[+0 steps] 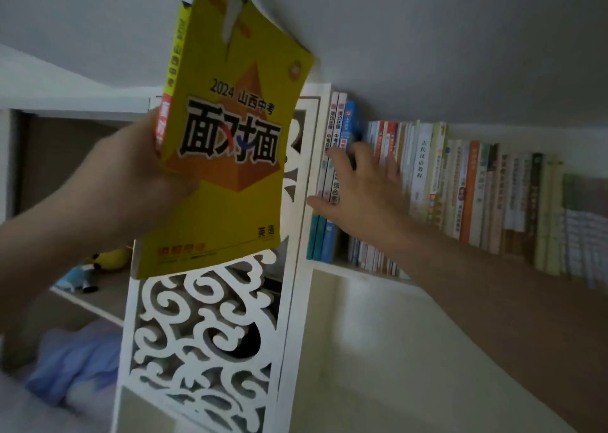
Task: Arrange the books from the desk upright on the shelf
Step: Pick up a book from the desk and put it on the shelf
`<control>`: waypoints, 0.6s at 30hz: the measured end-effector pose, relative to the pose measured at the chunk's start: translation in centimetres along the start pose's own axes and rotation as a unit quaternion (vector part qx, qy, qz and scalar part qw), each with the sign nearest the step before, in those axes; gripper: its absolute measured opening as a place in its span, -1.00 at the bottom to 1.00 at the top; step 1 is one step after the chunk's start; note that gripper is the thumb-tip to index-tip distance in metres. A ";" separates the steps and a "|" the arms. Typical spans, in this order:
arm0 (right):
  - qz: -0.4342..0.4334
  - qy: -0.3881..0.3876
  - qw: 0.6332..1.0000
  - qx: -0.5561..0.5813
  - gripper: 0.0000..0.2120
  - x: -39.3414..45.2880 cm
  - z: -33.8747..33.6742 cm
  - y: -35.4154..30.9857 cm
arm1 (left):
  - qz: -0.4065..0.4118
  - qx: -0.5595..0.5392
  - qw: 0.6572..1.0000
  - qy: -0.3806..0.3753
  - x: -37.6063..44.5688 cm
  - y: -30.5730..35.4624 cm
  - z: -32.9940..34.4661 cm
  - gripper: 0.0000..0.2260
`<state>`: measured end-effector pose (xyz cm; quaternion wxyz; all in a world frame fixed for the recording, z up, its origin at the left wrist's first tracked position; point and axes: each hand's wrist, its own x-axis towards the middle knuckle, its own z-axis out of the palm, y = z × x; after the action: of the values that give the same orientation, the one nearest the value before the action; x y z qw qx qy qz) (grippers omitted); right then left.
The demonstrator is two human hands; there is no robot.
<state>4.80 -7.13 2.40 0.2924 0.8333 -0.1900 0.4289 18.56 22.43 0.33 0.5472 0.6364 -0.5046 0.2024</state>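
Row of upright books (pixel 467 189) on white shelf (pixel 358 270), frame centre to right. Large yellow paperback workbook (pixel 230 156), long axis near vertical, upper left of frame, left of row; cover reads "2024 山西中考", "英语". Left hand (pixel 141 176) grips its spine edge. Right hand (pixel 358 182), nearer the row, fingers spread flat against the leftmost spines; one further spine reads "古代汉语教程".

Dim, flat indoor light leaves soft shadows and no glare, while motion blur smears the right hand (pixel 358 186), and wide-angle distortion bends the edges.
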 end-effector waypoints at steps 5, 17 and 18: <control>-0.103 -0.036 0.980 -0.165 -0.40 1.6 0.5 -1.2 | -0.017 -0.100 0.995 0.010 -0.1 -1.8 1.8 -0.59; -0.154 -0.111 0.949 -0.252 -0.35 -1.1 -3.5 3.8 | 0.018 -0.119 0.990 0.080 -0.9 -1.9 9.3 -0.50; -0.146 -0.102 0.955 -0.235 -0.34 -1.1 -3.4 3.6 | 0.026 -0.128 0.988 0.081 -1.5 -1.6 10.0 -0.48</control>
<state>0.06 -7.60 4.18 0.5185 0.7992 -0.1903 0.2371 16.40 13.88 -4.89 0.6575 0.5295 -0.4967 0.2013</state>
